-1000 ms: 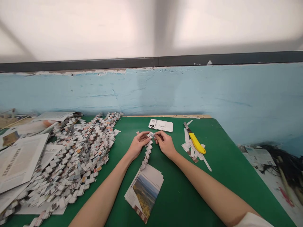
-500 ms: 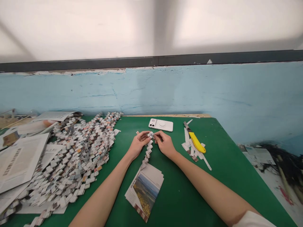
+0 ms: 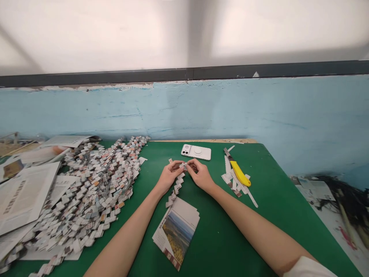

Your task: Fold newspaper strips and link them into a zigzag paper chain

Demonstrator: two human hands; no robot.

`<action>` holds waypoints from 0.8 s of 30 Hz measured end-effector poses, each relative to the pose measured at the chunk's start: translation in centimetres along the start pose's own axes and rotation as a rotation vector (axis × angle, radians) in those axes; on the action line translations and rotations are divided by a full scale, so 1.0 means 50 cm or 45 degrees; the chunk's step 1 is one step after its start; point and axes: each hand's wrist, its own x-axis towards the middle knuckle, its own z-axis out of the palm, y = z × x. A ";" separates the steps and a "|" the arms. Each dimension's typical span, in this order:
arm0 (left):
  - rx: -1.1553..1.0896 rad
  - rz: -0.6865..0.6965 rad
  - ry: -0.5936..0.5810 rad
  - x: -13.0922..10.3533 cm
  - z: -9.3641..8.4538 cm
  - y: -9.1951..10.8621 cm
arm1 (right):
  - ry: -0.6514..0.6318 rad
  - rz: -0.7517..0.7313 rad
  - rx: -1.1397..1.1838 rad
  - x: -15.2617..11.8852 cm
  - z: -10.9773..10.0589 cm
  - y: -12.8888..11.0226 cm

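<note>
My left hand (image 3: 169, 177) pinches the upper end of a zigzag chain of folded paper (image 3: 177, 185), with a small paper piece poking out above its fingers. My right hand (image 3: 201, 175) closes its thumb and fingers on the same end of the chain, close to the left fingertips. The chain hangs down leftward, its lower end by the top left corner of a stack of printed paper sheets (image 3: 186, 209). That stack lies on the green table (image 3: 225, 238) between my forearms. The exact folds between the fingertips are too small to tell.
A large heap of folded paper chains (image 3: 98, 184) covers the left side, beside newspapers (image 3: 25, 196). A white phone (image 3: 200, 152) lies beyond my hands. To the right, a yellow-handled knife (image 3: 240, 173) rests on paper strips (image 3: 235, 186). A blue wall (image 3: 201, 111) stands behind.
The chain's lower part has swung left, and its top end has tilted toward my right hand. My fingertips have come closer together.
</note>
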 end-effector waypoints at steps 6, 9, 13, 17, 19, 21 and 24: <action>-0.050 -0.059 0.011 -0.001 -0.001 0.002 | 0.015 0.012 -0.083 -0.001 -0.005 -0.005; -0.073 -0.073 0.020 -0.001 0.001 0.004 | -0.004 0.004 -0.062 -0.001 -0.006 -0.004; -0.056 -0.090 0.021 -0.003 0.005 0.012 | -0.036 0.013 -0.031 -0.001 -0.007 -0.003; -0.038 -0.082 0.009 -0.004 0.006 0.014 | -0.059 0.006 -0.031 0.000 -0.007 -0.003; -0.042 -0.078 0.006 -0.004 0.004 0.011 | -0.060 0.005 -0.027 0.000 -0.008 -0.002; -0.069 -0.078 0.011 -0.002 0.003 0.008 | -0.060 0.009 -0.033 -0.001 -0.008 -0.002; -0.149 -0.071 0.040 0.000 0.002 0.005 | -0.078 -0.011 -0.084 -0.004 -0.007 -0.003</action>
